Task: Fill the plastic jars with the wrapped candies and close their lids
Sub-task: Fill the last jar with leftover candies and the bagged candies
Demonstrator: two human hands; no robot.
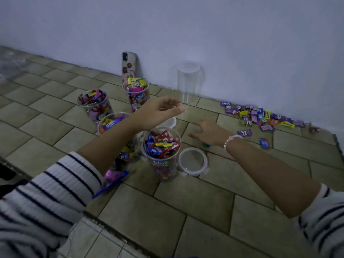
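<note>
Filled jars (95,103) standing lidless on the floor at left; left hand (158,110) hovering near the empty jar (189,81), fingers loosely curved, holding nothing; right hand (206,132) hovering low, fingers spread; loose candies (260,116) lying rightward by the wall; advisable: steadying the jar, scooping handfuls.

Left hand (160,110) and right hand (206,132) hover, fingers loose, near four filled jars (163,146) and an empty jar (189,82) — a lid (192,161) lies beside the nearest, candies (260,116) scattered rightward.

Four candy-filled jars (162,157), one empty jar (188,82), loose lid (192,162), scattered candies (260,114)
</note>
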